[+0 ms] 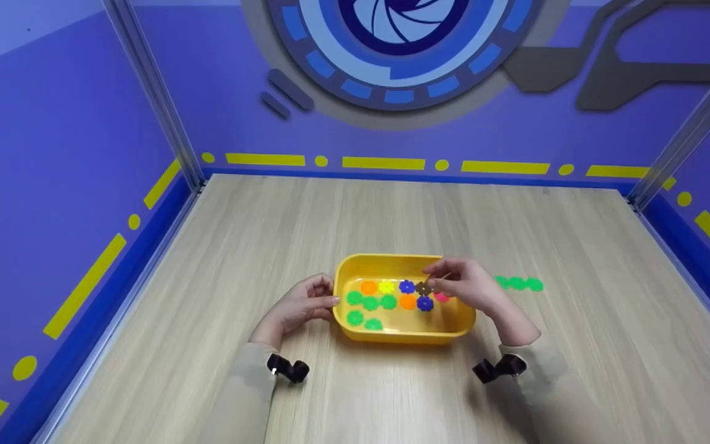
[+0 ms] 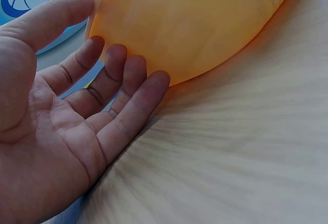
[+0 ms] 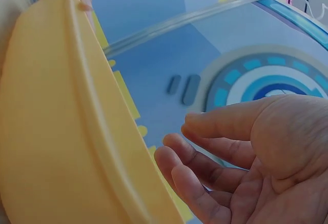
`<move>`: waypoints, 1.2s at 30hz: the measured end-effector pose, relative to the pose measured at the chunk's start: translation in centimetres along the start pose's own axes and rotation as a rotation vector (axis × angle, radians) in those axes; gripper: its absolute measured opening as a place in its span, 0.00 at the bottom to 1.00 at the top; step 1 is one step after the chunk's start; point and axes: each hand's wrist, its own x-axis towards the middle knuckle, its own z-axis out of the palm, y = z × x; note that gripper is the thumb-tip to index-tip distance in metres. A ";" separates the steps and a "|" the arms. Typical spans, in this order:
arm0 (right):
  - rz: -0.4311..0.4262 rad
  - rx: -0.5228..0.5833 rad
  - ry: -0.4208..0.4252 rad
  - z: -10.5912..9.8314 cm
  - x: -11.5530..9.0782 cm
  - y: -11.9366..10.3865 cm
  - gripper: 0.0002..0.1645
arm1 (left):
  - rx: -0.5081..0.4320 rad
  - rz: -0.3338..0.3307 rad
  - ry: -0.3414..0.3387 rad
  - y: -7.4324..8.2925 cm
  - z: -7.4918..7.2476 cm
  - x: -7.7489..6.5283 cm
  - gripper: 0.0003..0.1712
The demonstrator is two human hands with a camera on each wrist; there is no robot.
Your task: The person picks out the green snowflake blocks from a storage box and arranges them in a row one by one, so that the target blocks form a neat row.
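Note:
A yellow plastic basin [image 1: 404,337] sits on the table with several snowflake-shaped plastic discs inside. Green discs [image 1: 370,303] lie at its left; orange, yellow, blue, brown and pink ones spread toward the right. My left hand [image 1: 299,306] holds the basin's left side, thumb over the rim and fingertips against the outer wall [image 2: 169,34]. Over the right part of the basin hovers my right hand [image 1: 467,287], fingers loosely bent close above the brown disc [image 1: 423,288]. In the right wrist view no disc shows between the fingers [image 3: 187,178]. That hand partly covers the pink disc [image 1: 442,297].
To the right of the basin, a row of green discs [image 1: 518,283] lies on the wooden table [image 1: 355,394], partly behind the right wrist. Purple-blue panels [image 1: 355,139] with yellow marks enclose the table at the back and both sides. Each wrist wears a black band [image 1: 500,368].

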 end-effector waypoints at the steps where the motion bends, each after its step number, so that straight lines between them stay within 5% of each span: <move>1: -0.010 0.002 -0.009 0.3 0.1 -0.1 0.18 | 0.000 0.001 0.000 0.0 0.0 0.0 0.14; 15: -0.142 -0.103 -0.094 4.4 1.5 -1.3 0.13 | -0.031 0.012 -0.011 0.2 0.1 -0.1 0.13; 36: -0.116 -0.246 -0.238 8.8 2.8 -2.3 0.11 | -0.003 -0.007 0.007 0.3 0.2 -0.1 0.12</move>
